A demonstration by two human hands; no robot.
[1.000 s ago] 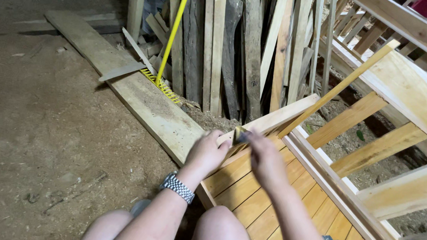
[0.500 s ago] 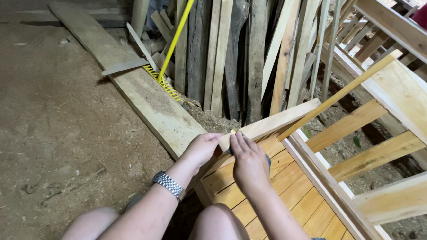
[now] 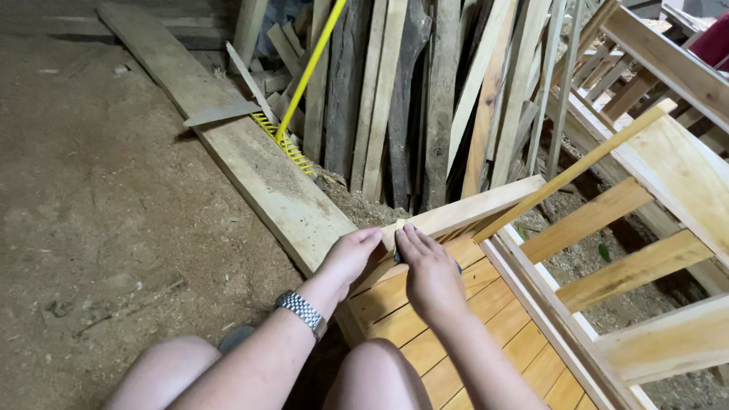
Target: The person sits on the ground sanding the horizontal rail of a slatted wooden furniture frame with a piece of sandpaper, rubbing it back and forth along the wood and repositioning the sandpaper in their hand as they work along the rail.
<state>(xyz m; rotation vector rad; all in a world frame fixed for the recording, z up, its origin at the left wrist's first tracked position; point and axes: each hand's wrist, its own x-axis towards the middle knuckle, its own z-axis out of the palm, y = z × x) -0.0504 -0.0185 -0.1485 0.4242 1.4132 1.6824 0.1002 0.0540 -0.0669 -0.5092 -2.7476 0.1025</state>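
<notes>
A slatted panel of pale orange wood (image 3: 491, 336) lies in front of my knees. My left hand (image 3: 352, 258), a metal watch on its wrist, rests its fingers on the panel's top left corner, against a light wooden rail (image 3: 472, 209). My right hand (image 3: 427, 271) presses down beside it, closed on a small dark object, maybe a sanding piece, which is mostly hidden under the palm. Both hands nearly touch at the corner.
A long plank (image 3: 243, 149) lies on the dirt floor at left, a yellow rake (image 3: 299, 102) leaning over it. Upright boards (image 3: 437, 84) stand behind. A wooden frame with crossbars (image 3: 672, 213) rises at right. A person in red (image 3: 727, 37) is at top right.
My right hand has slid left and up along the panel toward my left hand at the corner. The left hand has stayed on the corner.
</notes>
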